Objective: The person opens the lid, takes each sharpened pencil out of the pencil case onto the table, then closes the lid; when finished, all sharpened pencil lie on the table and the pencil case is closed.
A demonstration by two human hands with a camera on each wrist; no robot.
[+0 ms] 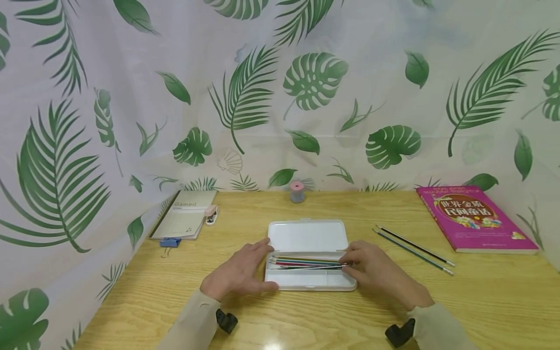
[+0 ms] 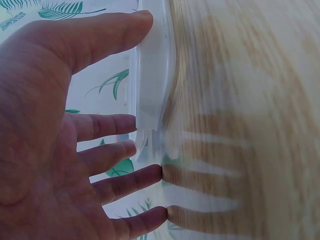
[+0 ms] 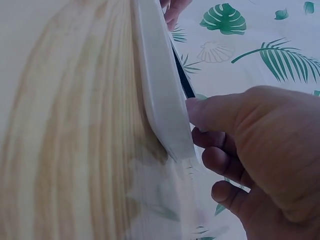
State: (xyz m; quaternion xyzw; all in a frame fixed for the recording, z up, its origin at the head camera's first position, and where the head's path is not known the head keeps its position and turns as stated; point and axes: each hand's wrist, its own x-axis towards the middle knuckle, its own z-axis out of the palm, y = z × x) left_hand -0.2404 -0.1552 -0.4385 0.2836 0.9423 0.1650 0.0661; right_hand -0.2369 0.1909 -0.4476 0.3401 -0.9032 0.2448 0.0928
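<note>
A: Where's the pencil case?

B: White plastic pencil case (image 1: pixel 308 255) lies open, mid-table on the wooden table (image 1: pixel 481 291), lid flat toward the back wall. Coloured pencils (image 1: pixel 306 263) lie lengthwise in the tray, bunched along its far edge.

A: Left hand?

B: Left hand (image 1: pixel 239 273) sits at the case's left end. Fingers straight and slightly spread, fingertips against the tray's end wall and the tabletop, thumb along the near rim. Left wrist view confirms: thumb (image 2: pixel 107 32) on the case edge, other fingers flat, nothing gripped.

A: Right hand?

B: Right hand (image 1: pixel 375 270) at the right end. Fingers curled, tips on the pencil ends. Right wrist view shows the thumb (image 3: pixel 220 112) pressed to the case rim beside a dark pencil (image 3: pixel 182 80); looks like a pinch on the pencils, but the contact itself is partly hidden.

A: Anything else on the table?

B: Two loose pencils (image 1: pixel 413 249) lie right of the case, well apart from it. Magenta book (image 1: pixel 474 218) far right. Notebook (image 1: pixel 185 219) far left, small stapler (image 1: pixel 212 214) touching its right edge, blue binder clip (image 1: pixel 169 242) at its near corner. Pink-capped sharpener (image 1: pixel 297 191) by the back wall.
</note>
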